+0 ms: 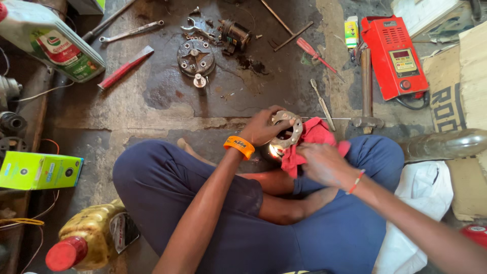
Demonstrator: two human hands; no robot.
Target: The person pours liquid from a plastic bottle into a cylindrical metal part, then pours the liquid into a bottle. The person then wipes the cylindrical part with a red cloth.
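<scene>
I sit cross-legged on a stained concrete floor. My left hand (263, 127), with an orange wristband, grips a round metal plate with holes (286, 131) above my lap. My right hand (324, 163), with a red thread at the wrist, holds a red rag (310, 139) pressed against the plate's right side. A shiny metal part shows just under the plate, mostly hidden.
On the floor ahead lie a round metal hub (196, 57), a small motor part (234, 34), wrenches (131, 32), a red-handled tool (125, 67) and a screwdriver (315, 54). A red box-shaped device (395, 56) sits far right. Oil jugs (50, 40) (91, 241) and a green box (40, 171) stand left.
</scene>
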